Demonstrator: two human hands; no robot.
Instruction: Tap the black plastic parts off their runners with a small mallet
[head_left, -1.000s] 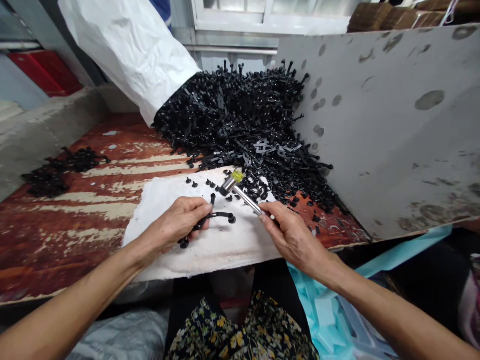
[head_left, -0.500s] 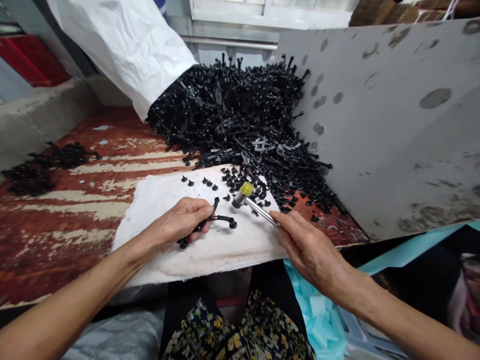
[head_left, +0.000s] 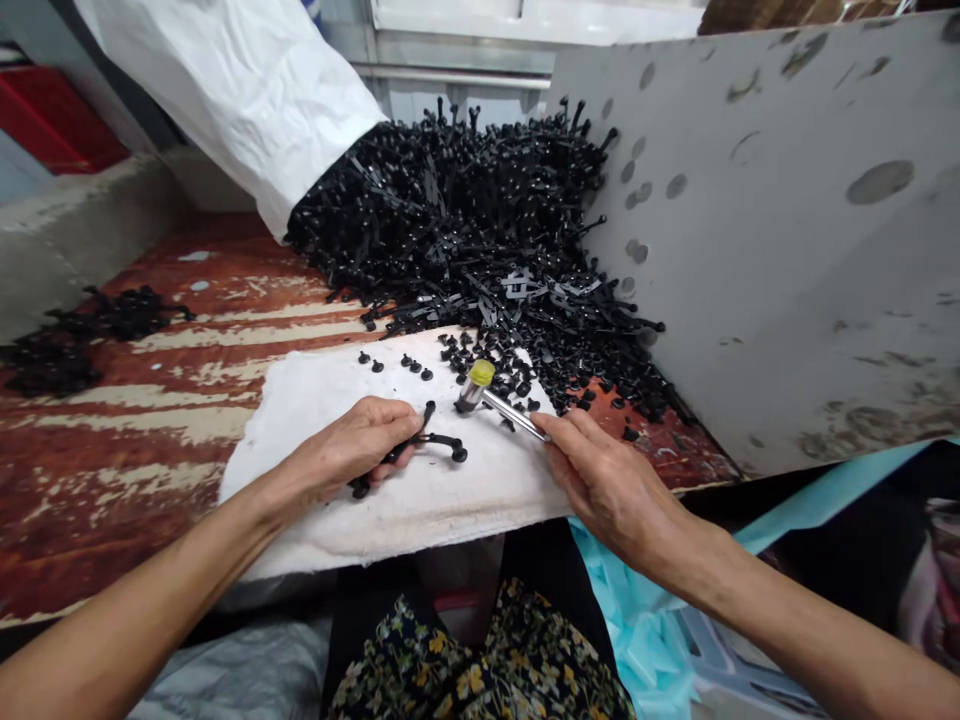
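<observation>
Grasping black pieces (head_left: 446, 441) in the left hand (head_left: 371, 440) and a small hammer (head_left: 517, 416) in the right hand (head_left: 615, 475), over the white cloth (head_left: 480, 495). Best to brace the pieces flat and tap squarely, clear of fingertips.

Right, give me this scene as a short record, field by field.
Left hand: grips black parts over the white cloth
Right hand: grips the hammer by its handle, yellow face up
On cloth: small black pieces, scattered
Big heap: black, at the mouth of the white sack
Small heap: dark, at the left of the worn red table
Board: grey, stained, right of the big heap
</observation>
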